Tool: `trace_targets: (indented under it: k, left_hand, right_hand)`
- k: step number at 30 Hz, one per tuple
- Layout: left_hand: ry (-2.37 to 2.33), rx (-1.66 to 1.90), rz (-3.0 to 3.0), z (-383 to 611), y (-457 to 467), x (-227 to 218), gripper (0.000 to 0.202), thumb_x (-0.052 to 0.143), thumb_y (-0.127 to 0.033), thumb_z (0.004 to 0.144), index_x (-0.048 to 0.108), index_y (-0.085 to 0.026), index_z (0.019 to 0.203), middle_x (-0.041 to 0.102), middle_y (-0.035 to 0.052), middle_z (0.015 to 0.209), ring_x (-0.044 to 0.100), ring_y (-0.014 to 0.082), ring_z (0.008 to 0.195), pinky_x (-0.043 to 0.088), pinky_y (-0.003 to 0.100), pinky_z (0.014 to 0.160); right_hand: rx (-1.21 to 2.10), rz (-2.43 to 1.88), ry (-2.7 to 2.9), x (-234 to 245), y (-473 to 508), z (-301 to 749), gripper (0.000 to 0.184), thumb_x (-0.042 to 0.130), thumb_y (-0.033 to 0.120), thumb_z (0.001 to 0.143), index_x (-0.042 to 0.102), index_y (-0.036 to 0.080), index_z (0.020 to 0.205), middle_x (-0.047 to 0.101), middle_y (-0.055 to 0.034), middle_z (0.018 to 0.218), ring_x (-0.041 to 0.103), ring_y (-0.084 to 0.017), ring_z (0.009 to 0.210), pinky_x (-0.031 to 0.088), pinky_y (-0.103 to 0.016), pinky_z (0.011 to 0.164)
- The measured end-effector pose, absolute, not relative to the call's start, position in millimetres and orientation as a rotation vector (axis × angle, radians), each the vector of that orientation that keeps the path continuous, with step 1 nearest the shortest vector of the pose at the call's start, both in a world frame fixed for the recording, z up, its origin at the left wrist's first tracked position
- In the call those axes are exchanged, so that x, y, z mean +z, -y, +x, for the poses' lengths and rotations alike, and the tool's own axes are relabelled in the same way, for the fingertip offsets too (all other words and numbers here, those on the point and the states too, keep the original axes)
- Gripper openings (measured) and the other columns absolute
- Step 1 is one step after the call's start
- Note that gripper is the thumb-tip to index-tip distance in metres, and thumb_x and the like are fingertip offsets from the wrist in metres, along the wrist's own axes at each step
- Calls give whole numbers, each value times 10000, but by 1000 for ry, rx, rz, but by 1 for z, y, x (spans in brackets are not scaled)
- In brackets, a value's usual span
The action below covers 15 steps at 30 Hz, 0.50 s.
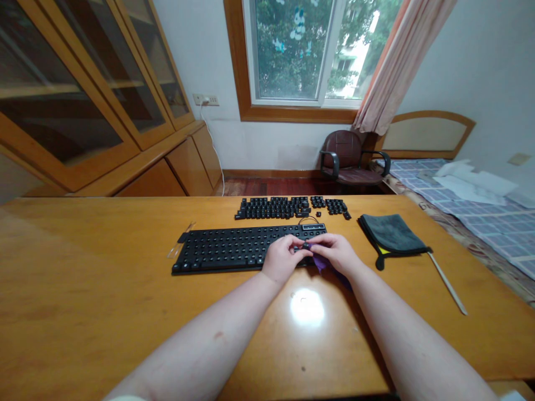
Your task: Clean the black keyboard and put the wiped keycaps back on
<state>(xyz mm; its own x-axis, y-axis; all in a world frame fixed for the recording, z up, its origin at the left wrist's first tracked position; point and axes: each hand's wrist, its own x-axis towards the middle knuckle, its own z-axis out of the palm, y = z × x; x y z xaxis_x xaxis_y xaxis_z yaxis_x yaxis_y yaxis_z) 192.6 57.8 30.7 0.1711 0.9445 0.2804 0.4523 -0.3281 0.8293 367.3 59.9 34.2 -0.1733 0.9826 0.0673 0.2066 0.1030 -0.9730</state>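
Note:
My left hand (283,257) pinches a small black keycap (306,245) between thumb and fingertips, over the right part of the keyboard. My right hand (337,254) is closed on a purple cloth (321,263), its fingertips meeting the same keycap. Below and to the left of the hands lies a black keyboard (221,250) with most of its caps off and bare switches showing. Behind it, loose black keycaps (270,208) stand in rows laid out like a keyboard. One single keycap (318,214) sits slightly apart from them.
On the right lie a folded dark grey cloth (393,233) and a thin pale stick (449,285). A wire keycap puller (181,239) rests by the keyboard's left end. Beyond the wooden table (104,289) are a chair (349,159), a bed and a glass-fronted cabinet.

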Motion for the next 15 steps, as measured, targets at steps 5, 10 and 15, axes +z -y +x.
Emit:
trace_targets:
  k: [5,10,15]
  left_hand:
    - [-1293,1123,1823,193,-57,30,238,736,-354,630,631,-172,741,588,-37,638,489,90,554,389,216,552]
    - [-1299,1121,1818,193,-57,30,258,744,-365,613,623,-173,734,573,-40,622,487,92,551,396,219,556]
    - [-1319,1124,1843,193,-57,32,256,741,-361,620,625,-177,756,576,-39,632,480,92,545,400,221,552]
  right_hand:
    - [1090,-1199,1592,34,-60,367,184,638,319,717,714,194,830,715,-48,835,645,-194,789,487,-323,760]
    - [1135,-1227,1543,33,-60,368,200,673,329,679,717,189,816,714,-55,821,644,-199,771,491,-326,740]
    - [1163,-1209,1468,33,-61,365,207,690,330,653,698,185,801,703,-45,802,634,-181,749,485,-319,743]
